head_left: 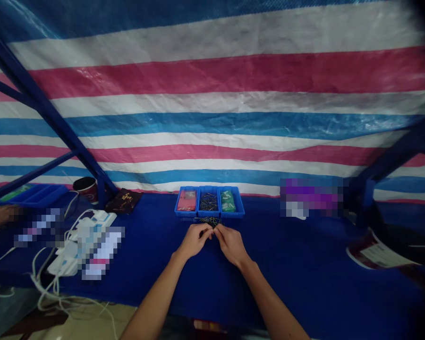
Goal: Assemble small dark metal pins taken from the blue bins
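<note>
My left hand [194, 240] and my right hand [231, 242] meet over the blue table, fingertips close together. Each has thumb and fingers pinched, and whatever lies between them is too small to make out. Just beyond the fingertips is a small loose pile of dark screws [209, 220], partly hidden by my hands. Behind it stand three joined blue bins [186, 213]. The left bin holds a pink sheet [186, 203] with small pieces on it, the middle one many dark screws [208, 202], and the right one white plugs [228, 206] over something green.
A white power strip [65, 257] with tangled cables lies left, near a dark packet [123, 200] and a paper cup [86, 190]. Another person's hand [2, 217] is at the far left. A tilted cup-like container [378, 252] sits right. Blue frame bars [53, 115] slope at the sides.
</note>
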Demonstrator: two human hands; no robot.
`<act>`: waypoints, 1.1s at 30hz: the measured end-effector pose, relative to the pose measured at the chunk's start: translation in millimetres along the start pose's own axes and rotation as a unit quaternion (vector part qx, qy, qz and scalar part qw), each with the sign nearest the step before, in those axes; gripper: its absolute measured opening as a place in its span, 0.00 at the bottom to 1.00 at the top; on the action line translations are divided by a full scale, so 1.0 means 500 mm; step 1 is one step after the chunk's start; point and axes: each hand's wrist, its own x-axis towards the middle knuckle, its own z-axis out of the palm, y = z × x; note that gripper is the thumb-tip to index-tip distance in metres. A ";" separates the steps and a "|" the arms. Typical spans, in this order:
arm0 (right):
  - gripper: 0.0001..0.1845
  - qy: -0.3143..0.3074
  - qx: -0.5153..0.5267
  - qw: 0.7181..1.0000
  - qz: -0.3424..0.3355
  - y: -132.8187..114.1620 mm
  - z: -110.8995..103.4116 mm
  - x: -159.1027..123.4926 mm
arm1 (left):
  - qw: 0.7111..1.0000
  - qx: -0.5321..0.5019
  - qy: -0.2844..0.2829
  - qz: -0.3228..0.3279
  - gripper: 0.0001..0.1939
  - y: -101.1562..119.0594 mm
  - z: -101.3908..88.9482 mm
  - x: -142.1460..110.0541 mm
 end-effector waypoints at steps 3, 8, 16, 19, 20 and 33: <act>0.21 0.013 -0.043 0.999 0.007 0.004 0.009 0.000 | 1.000 0.002 -0.002 0.004 0.18 0.001 0.000 0.000; 0.26 0.022 -0.046 0.999 0.015 0.004 0.011 0.002 | 1.000 0.003 -0.004 0.004 0.17 0.002 0.001 0.000; 0.14 0.035 0.075 0.996 0.016 -0.004 -0.013 0.000 | 1.000 -0.001 0.005 -0.014 0.20 0.000 0.000 0.000; 0.11 0.039 0.107 0.994 0.001 -0.007 -0.017 0.000 | 1.000 -0.012 0.013 -0.011 0.19 -0.004 0.000 0.000; 0.11 0.039 0.110 0.993 -0.003 -0.007 -0.018 0.001 | 1.000 -0.014 0.014 -0.009 0.18 -0.005 0.000 -0.001; 0.14 0.035 0.073 0.997 -0.006 -0.004 -0.012 0.002 | 1.000 -0.007 0.003 -0.004 0.17 -0.005 0.000 -0.001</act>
